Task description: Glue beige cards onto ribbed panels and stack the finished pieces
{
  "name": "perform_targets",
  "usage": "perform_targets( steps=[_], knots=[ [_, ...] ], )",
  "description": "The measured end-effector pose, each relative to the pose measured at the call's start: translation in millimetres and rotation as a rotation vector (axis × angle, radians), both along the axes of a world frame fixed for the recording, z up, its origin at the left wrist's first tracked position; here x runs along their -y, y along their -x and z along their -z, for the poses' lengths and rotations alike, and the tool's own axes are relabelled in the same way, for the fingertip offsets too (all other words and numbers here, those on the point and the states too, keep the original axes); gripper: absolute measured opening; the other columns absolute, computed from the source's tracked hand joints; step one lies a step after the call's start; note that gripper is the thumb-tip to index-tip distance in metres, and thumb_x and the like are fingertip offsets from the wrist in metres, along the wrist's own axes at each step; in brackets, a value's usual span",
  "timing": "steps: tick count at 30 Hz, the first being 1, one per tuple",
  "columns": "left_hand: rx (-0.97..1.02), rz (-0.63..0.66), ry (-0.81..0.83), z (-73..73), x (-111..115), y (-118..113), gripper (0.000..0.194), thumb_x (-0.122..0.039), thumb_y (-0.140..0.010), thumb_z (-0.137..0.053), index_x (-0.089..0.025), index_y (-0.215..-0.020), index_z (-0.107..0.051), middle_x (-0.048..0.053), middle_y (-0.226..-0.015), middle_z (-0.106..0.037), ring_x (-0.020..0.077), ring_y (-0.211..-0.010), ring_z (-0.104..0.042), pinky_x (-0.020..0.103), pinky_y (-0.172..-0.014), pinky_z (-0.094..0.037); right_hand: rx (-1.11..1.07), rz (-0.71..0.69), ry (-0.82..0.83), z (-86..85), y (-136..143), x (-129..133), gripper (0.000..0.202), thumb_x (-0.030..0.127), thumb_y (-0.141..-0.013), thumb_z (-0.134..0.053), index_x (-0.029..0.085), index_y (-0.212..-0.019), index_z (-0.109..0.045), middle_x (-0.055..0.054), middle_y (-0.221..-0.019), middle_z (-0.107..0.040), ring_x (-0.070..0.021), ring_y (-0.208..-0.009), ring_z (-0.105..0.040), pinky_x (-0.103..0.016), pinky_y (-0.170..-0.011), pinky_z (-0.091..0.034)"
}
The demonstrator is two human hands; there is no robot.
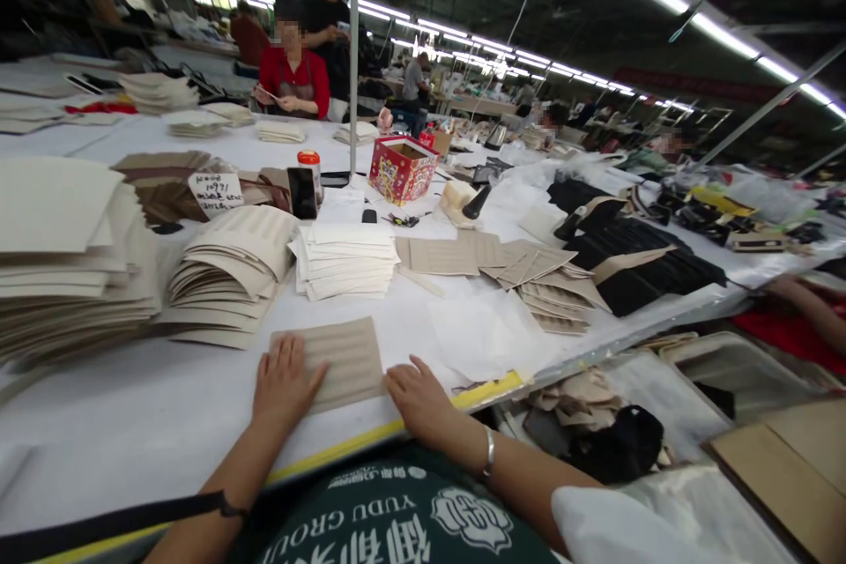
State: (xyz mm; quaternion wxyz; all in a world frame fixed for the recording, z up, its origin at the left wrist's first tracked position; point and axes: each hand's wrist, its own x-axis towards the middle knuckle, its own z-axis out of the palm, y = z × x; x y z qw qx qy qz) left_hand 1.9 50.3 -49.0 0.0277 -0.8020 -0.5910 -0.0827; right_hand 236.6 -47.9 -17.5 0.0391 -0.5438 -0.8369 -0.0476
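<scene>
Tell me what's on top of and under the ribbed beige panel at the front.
On top: the left hand, over the left part of the ribbed beige panel. The right hand is at its right edge. White table covering shows around it; directly beneath is hidden.

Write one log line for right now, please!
left hand: flat on beige ribbed panel | right hand: at panel's right edge | beyond: white sheet stack, red patterned box

On the green garment is printed "YUDU GROU", next letter not visible, and large characters "御都". On the white label, at the brown bundle, handwriting seems to read "10971"; other lines are unclear.
</scene>
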Motion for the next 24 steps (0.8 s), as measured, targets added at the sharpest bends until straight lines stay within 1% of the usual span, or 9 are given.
perform_targets(
  steps=[4, 6, 10, 14, 16, 18, 20, 21, 24],
  knots=[
    [-0.064, 0.102, 0.149, 1.8, 17, 17, 0.071, -0.055, -0.081, -0.034, -0.011, -0.136, -0.036, 0.013, -0.143, -0.032, 0.03, -0.133, -0.025, 0.053, -0.105, -0.016, 0.007, 0.471, 0.014, -25.2, -47, -87, 0.039, 0.005, -0.084, -0.034, 0.01, -0.12, -0.048, -0.019, -0.122, -0.05, -0.0234, -0.098, -0.056, -0.037, -0.082, -0.045],
    [-0.081, 0.12, 0.208, -0.7, 23, 20, 0.071, -0.056, -0.081, -0.035, -0.013, -0.137, -0.034, 0.012, -0.145, -0.028, 0.0298, -0.134, -0.022, 0.054, -0.106, -0.013, -0.006, 0.66, 0.124, -30.9, -66, -130, 0.04, 0.005, -0.085, -0.033, 0.009, -0.123, -0.045, -0.023, -0.125, -0.046, -0.0239, -0.099, -0.057, -0.037, -0.078, -0.046],
    [-0.048, 0.162, 0.238, -6.2, 26, 23, 0.072, -0.057, -0.08, -0.038, -0.015, -0.138, -0.032, 0.012, -0.145, -0.027, 0.0299, -0.134, -0.022, 0.054, -0.106, -0.012, -0.027, 0.723, 0.323, -26.5, -83, -177, 0.032, 0.006, -0.081, -0.042, 0.005, -0.111, -0.053, -0.023, -0.108, -0.055, -0.0235, -0.092, -0.061, -0.032, -0.073, -0.046],
    [-0.023, 0.225, 0.253, -10.5, 17, 28, 0.072, -0.058, -0.079, -0.042, -0.018, -0.138, -0.032, 0.012, -0.145, -0.028, 0.0297, -0.134, -0.022, 0.053, -0.106, -0.01, -0.022, 0.664, 0.32, -26.7, -89, -175, 0.029, 0.008, -0.078, -0.048, 0.007, -0.106, -0.057, -0.019, -0.104, -0.057, -0.0257, -0.095, -0.059, -0.032, -0.075, -0.045],
    [-0.015, 0.251, 0.285, -12.4, 9, 28, 0.068, -0.056, -0.08, -0.042, -0.019, -0.137, -0.034, 0.01, -0.144, -0.03, 0.0284, -0.133, -0.025, 0.053, -0.106, -0.01, -0.047, 0.658, 0.215, -35.3, -93, -163, 0.027, 0.011, -0.082, -0.043, 0.009, -0.106, -0.056, -0.019, -0.11, -0.054, -0.0256, -0.096, -0.057, -0.033, -0.075, -0.044],
    [0.009, 0.243, 0.282, -12.5, 1, 26, 0.059, -0.051, -0.084, -0.038, -0.022, -0.135, -0.037, 0.009, -0.143, -0.033, 0.0259, -0.132, -0.028, 0.052, -0.106, -0.013, -0.203, 0.637, 0.021, -46.9, -93, -147, 0.026, 0.018, -0.087, -0.039, 0.01, -0.104, -0.056, -0.018, -0.108, -0.054, -0.0239, -0.093, -0.057, -0.033, -0.075, -0.044],
    [0.036, 0.219, 0.244, -10.5, -7, 21, 0.053, -0.046, -0.087, -0.035, -0.023, -0.135, -0.038, 0.008, -0.142, -0.035, 0.0241, -0.132, -0.028, 0.05, -0.107, -0.014, -0.517, 0.559, -0.08, -55.9, -85, -133, 0.028, 0.029, -0.088, -0.04, 0.011, -0.097, -0.058, -0.013, -0.093, -0.06, -0.0204, -0.081, -0.06, -0.03, -0.071, -0.046],
    [0.046, 0.213, 0.224, -8.9, -10, 20, 0.052, -0.044, -0.088, -0.035, -0.023, -0.135, -0.038, 0.008, -0.142, -0.035, 0.0238, -0.133, -0.027, 0.05, -0.107, -0.014, -0.697, 0.498, -0.045, -57.9, -76, -127, 0.029, 0.035, -0.087, -0.042, 0.012, -0.094, -0.058, -0.01, -0.084, -0.061, -0.0185, -0.074, -0.061, -0.029, -0.067, -0.047],
    [0.072, 0.269, 0.193, -4.4, -16, 18, 0.051, -0.041, -0.088, -0.035, -0.023, -0.136, -0.036, 0.006, -0.143, -0.035, 0.0223, -0.134, -0.025, 0.047, -0.108, -0.013, -1.061, 0.293, 0.28, -52.6, -30, -122, 0.03, 0.041, -0.081, -0.051, 0.013, -0.09, -0.06, -0.003, -0.068, -0.061, -0.015, -0.06, -0.061, -0.026, -0.059, -0.049]
  ],
)
